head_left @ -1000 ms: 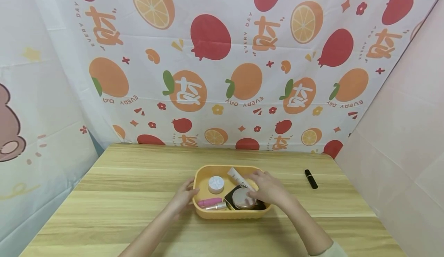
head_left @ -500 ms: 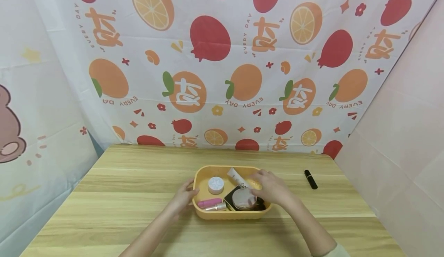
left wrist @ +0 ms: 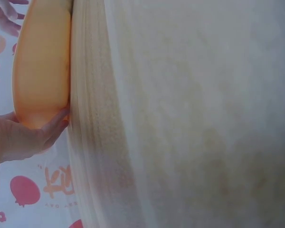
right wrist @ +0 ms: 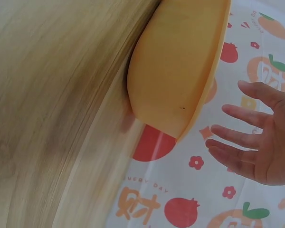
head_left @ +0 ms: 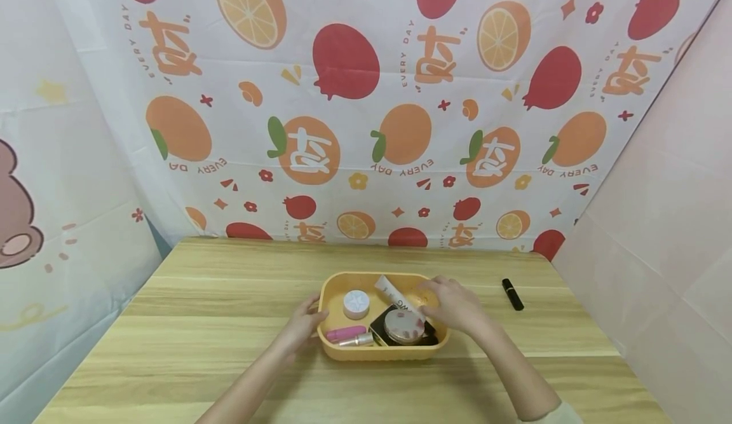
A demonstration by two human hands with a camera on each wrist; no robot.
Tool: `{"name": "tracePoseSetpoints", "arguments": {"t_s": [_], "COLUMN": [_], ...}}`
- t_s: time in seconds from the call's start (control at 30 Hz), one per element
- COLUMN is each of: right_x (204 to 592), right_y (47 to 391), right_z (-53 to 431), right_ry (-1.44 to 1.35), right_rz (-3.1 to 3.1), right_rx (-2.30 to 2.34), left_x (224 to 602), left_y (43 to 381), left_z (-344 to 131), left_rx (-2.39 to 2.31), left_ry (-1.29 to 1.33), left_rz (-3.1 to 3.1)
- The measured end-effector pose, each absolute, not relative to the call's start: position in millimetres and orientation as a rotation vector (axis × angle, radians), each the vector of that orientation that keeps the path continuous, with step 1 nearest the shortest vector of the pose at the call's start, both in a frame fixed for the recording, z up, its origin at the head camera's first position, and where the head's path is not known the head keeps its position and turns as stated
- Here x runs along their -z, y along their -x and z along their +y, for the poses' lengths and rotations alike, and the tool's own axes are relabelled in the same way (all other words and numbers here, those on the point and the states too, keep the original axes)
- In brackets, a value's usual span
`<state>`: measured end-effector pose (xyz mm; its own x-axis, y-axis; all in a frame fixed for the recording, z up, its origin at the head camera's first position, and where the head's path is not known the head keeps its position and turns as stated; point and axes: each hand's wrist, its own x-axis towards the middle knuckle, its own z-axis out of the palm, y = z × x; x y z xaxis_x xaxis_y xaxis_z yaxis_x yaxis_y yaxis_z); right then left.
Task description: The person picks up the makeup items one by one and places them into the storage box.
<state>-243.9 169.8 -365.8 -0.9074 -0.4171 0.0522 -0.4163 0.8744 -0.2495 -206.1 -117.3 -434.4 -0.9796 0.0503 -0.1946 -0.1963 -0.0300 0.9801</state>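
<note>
A yellow plastic basket (head_left: 386, 355) stands on the wooden table, holding several cosmetics. My left hand (head_left: 301, 327) grips its left end, thumb over the rim and fingers against the outer wall (left wrist: 42, 71). Above the right end is my right hand (head_left: 455, 307), its fingers spread and holding nothing in the right wrist view. Below its fingertips lies a round compact (head_left: 403, 325) on a black square case (head_left: 379, 327). A white squeeze tube (head_left: 391, 291) leans behind them. To the left are a round white jar (head_left: 356, 304), a pink tube (head_left: 346, 333) and a lipstick-like tube (head_left: 358, 340).
A black lipstick-like tube (head_left: 513, 294) lies on the table (head_left: 229, 309) to the right of the basket. A fruit-print cloth (head_left: 354, 157) hangs along the table's back edge. Pale cloths hang at both sides.
My right hand has moved away from the compact, slightly to the right and up, leaving more of it visible. My left hand stays on the basket's left end.
</note>
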Motion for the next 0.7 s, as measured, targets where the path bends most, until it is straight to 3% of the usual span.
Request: {"name": "tracePoseSetpoints", "arguments": {"t_s": [0.7], "right_x": [368.9], "right_y": [256.3], "right_z": [188.7], "right_ry": [0.555], "right_rz": [3.068], "right_rx": [0.422], "left_x": [435.0], "left_y": [204.7], "left_z": [-117.8], "left_rx": [-2.11], "left_ry": [0.146], "left_rz": [2.097]}}
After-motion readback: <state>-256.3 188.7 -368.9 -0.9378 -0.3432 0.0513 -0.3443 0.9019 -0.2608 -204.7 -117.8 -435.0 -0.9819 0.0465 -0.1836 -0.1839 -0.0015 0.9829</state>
